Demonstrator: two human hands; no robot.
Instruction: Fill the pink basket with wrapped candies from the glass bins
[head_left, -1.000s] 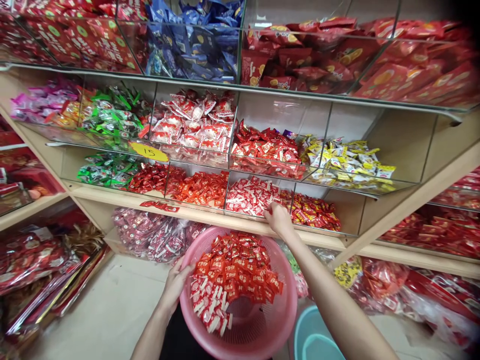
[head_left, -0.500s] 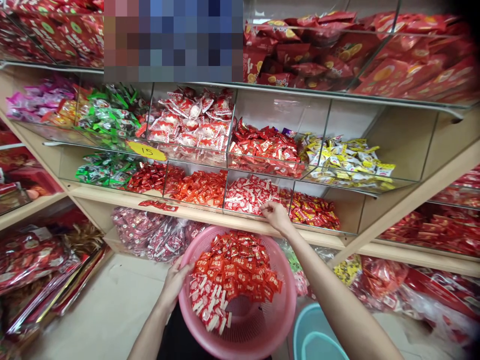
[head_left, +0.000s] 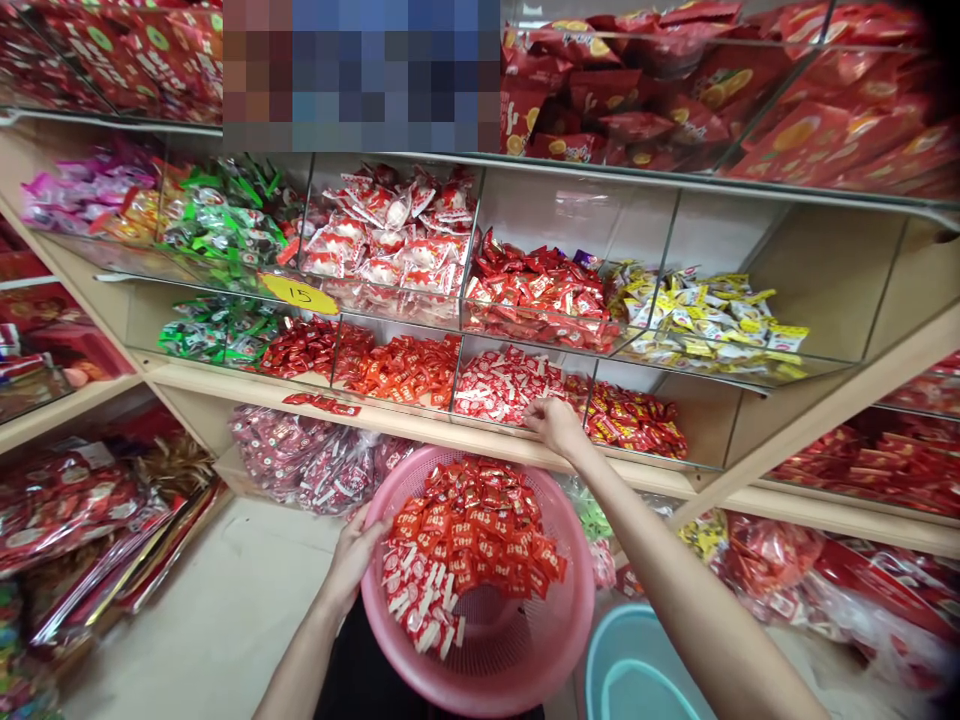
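My left hand (head_left: 358, 556) grips the left rim of a pink plastic basket (head_left: 577, 640). Inside the basket lie red wrapped candies (head_left: 480, 530) and, at the lower left, red-and-white wrapped candies (head_left: 420, 605). My right hand (head_left: 553, 425) is at the front edge of a lower shelf compartment with red-and-white candies (head_left: 499, 385). Its fingers are bent together and pointing down at the candies; whatever they may hold is too small to make out.
Glass-fronted shelf bins hold green candies (head_left: 225, 230), yellow-and-white candies (head_left: 720, 320) and large red packets (head_left: 615, 95). A wooden shelf edge (head_left: 420, 422) runs above the basket. A teal basin (head_left: 637, 660) stands at the lower right, bagged candies (head_left: 300, 465) under the shelf.
The view has shifted slightly, so the shelves appear a little to the right and higher. My right hand stays at the same compartment, and my left hand still grips the basket.
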